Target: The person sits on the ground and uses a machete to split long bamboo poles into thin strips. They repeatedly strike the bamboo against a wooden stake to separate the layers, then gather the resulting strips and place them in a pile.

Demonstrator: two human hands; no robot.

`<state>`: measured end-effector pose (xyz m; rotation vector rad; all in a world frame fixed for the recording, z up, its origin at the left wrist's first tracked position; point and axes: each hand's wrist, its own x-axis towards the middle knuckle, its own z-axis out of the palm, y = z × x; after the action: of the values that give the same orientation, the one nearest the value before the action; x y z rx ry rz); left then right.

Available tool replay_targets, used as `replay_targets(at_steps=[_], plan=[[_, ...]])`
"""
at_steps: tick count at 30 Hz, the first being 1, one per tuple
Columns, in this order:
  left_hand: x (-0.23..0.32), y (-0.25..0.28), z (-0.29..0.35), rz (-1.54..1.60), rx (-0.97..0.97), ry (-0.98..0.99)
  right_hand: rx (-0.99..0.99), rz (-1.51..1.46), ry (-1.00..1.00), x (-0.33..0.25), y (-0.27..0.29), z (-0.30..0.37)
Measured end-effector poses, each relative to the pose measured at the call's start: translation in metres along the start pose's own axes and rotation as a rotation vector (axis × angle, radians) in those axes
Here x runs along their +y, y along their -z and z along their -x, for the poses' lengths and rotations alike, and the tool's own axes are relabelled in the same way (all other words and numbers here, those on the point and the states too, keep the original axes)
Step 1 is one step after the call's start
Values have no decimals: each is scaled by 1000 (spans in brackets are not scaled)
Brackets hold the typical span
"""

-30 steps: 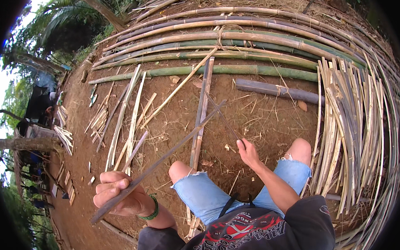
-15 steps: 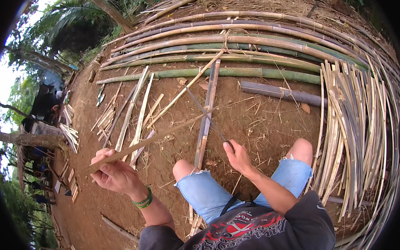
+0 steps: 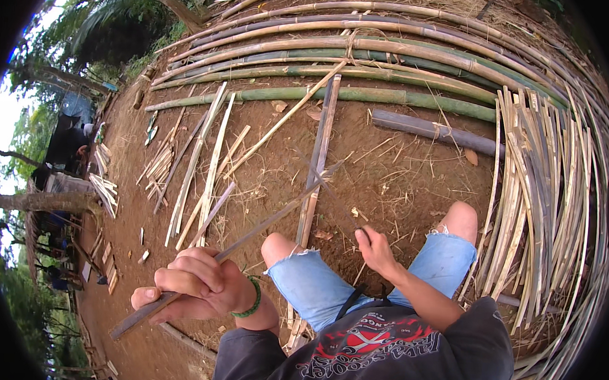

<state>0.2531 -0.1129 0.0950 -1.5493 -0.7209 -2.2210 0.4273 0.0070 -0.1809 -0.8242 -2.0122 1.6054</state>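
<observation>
My left hand [image 3: 202,284] is closed around a long, thin bamboo strip [image 3: 269,221], its brownish-grey side showing. The strip slants from the lower left up toward the middle, one end sticking out past my fist. My right hand [image 3: 378,251] grips the dark handle of a knife [image 3: 342,210]; the slim blade points up and left, smeared by motion. Blade and strip cross in the picture near the strip's far end; whether they touch I cannot tell. Below the crossing, a pair of long split bamboo lengths [image 3: 317,156] lies on the ground, running away from between my knees.
Thick bamboo poles [image 3: 417,98] lie crosswise at the far side, with a short dark pole [image 3: 429,129] before them. A large heap of split strips [image 3: 528,200] is on the right. Loose strips [image 3: 200,158] lie to the left on brown soil. Tree trunks [image 3: 46,202] stand farther left.
My left hand has come lower and to the right, turning over so its knuckles show and the strip's darker side faces up. My right hand has shifted slightly down and right with the knife.
</observation>
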Motion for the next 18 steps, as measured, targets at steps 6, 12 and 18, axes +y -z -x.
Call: replay_targets(at_steps=[6, 12, 18], plan=[[-10, -9, -5, -15, 35, -22, -31, -108, 97, -39, -8, 5], [-10, -9, -8, 12, 30, 16, 135, 86, -65, 69, -22, -37], [-10, 3, -13, -32, 54, 15, 9, -56, 160, 25, -24, -33]])
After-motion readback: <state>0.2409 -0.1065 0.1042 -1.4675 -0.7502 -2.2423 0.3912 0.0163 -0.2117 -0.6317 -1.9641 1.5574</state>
